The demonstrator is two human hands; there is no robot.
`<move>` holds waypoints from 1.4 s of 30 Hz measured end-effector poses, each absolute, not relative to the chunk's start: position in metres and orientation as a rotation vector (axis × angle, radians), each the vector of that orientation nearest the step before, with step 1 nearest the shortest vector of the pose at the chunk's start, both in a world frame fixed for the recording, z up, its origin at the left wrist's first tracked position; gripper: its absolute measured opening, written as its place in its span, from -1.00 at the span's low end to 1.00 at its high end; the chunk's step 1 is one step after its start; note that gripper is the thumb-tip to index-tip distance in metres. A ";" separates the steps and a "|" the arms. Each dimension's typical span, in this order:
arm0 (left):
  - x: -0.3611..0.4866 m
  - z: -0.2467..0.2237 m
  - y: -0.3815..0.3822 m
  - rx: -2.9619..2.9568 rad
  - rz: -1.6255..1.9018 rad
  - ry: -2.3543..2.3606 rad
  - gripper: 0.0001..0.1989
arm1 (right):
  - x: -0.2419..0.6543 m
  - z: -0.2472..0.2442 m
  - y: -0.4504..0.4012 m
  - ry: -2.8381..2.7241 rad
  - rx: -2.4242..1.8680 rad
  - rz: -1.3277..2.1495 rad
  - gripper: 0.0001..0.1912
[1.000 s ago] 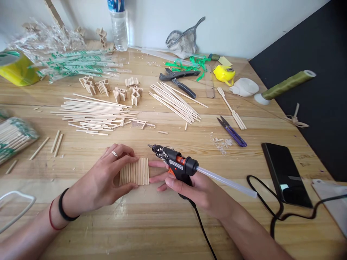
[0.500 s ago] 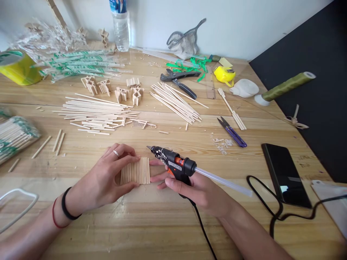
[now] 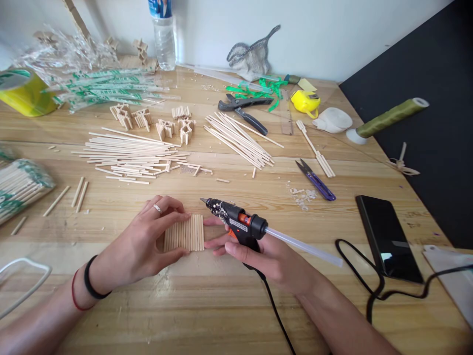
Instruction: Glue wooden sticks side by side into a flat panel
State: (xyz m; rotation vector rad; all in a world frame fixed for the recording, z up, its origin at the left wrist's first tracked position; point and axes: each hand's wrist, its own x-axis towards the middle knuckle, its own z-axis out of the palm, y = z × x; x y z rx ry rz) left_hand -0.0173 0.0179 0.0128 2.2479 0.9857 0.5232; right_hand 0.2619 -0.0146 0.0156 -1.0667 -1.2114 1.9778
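A small panel of short wooden sticks (image 3: 192, 232), laid side by side, lies flat on the table in front of me. My left hand (image 3: 153, 236) grips it, the thumb at its near edge and the fingers at its far edge. My right hand (image 3: 254, 251) is closed round the handle of a black hot glue gun (image 3: 236, 217), whose nozzle points left, above the panel's right end. Fingertips of that hand reach under the gun to the panel's right side. A clear glue stick (image 3: 305, 246) sticks out of the gun's back.
Loose wooden sticks (image 3: 125, 153) and a second pile of sticks (image 3: 240, 140) lie beyond my hands. Pliers (image 3: 246, 106), purple snips (image 3: 316, 181) and a phone (image 3: 389, 239) are to the right. Near the wall stands a water bottle (image 3: 164, 42). The gun's black cord (image 3: 275, 310) runs toward me.
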 end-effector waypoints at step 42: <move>-0.019 0.017 0.019 1.982 0.717 1.044 -0.50 | 0.270 0.004 -0.010 -1.248 -1.088 1.838 -0.54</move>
